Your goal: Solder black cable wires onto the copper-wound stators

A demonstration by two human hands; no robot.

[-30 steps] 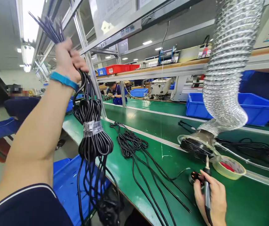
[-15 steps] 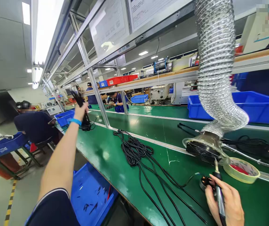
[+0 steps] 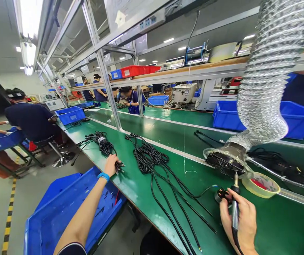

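My left hand (image 3: 111,165) is closed round the near end of a tied bundle of black cables (image 3: 102,142), which lies on the green bench; wire ends stick out past my fingers. In my right hand (image 3: 241,221) is a soldering iron (image 3: 235,209), its tip pointing up near the round fume intake (image 3: 225,161). The same hand's thumb and index finger are at a small round black part (image 3: 221,196) with metal contacts. Between my hands, long loose black cables (image 3: 149,156) lie across the bench, their ends running toward the front edge.
Below the bench edge at left is a blue bin (image 3: 61,212) with black scraps. A yellow tape roll (image 3: 260,185) lies beside the intake, under a silver duct (image 3: 263,81). A metal post (image 3: 108,81) rises from the bench. Seated people (image 3: 29,117) work at far left.
My left hand has come down and nearer with the cable bundle, which was held up and now rests on the bench. The view has shifted; my right hand still holds the iron.
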